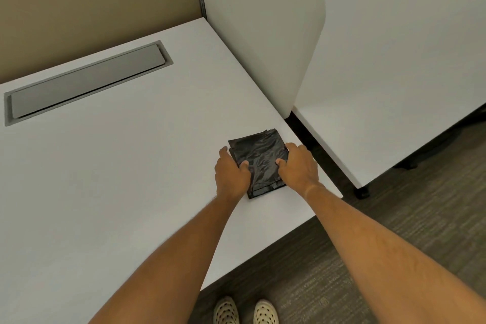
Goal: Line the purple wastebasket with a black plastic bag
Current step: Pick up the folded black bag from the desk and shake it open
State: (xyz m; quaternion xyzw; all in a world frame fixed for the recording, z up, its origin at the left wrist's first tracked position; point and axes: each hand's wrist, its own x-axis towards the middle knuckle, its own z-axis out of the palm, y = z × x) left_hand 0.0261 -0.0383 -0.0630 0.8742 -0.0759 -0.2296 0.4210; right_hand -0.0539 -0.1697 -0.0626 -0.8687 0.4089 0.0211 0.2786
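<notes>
A folded black plastic bag (260,158) lies flat on the white desk (118,166), close to its right front corner. My left hand (231,176) grips the bag's left edge, thumb on top and fingers along the side. My right hand (298,166) holds the right edge the same way, thumb pressing on the top. The bag rests on the desk between both hands. No purple wastebasket is in view.
A grey cable hatch (86,81) is set into the desk at the back left. A white divider panel (263,34) stands at the desk's right side, with a second white desk (394,73) beyond. Dark carpet (342,284) and my shoes (246,310) are below.
</notes>
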